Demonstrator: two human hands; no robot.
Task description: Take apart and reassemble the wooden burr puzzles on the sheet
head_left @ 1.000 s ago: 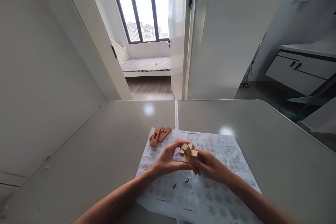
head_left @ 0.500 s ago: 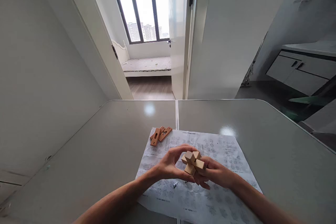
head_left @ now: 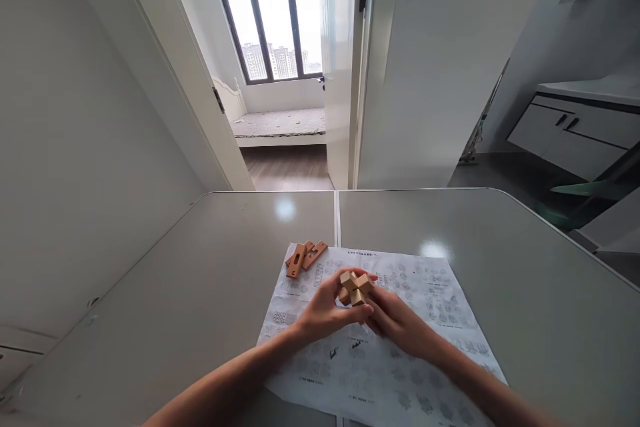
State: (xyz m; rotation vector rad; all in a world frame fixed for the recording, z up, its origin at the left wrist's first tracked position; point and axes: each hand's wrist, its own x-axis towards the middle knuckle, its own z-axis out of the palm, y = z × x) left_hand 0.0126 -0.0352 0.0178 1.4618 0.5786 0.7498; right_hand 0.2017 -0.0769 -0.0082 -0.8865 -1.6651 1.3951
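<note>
A pale wooden burr puzzle [head_left: 357,288] of interlocking blocks is held above the printed sheet. My left hand [head_left: 330,307] curls round its left side, thumb along the near edge and fingers behind. From the right, my right hand [head_left: 397,320] grips the same puzzle, its fingertips partly hidden beneath and behind the blocks. Beyond my left hand, several reddish-brown slotted wooden pieces [head_left: 297,261] lie in a loose pile at the sheet's far left corner; one bears a number 2.
The large printed paper sheet [head_left: 440,307], covered in small diagrams, lies on a glossy grey table [head_left: 225,267]. A pale seam [head_left: 337,220] runs across the tabletop. Past the table are an open door [head_left: 340,67], a bed [head_left: 280,123] and a window [head_left: 273,23]; cabinets [head_left: 575,123] stand at right.
Both hands have shifted slightly left and away from me with the puzzle, which has turned to a different angle. The brown pieces have stayed put.
</note>
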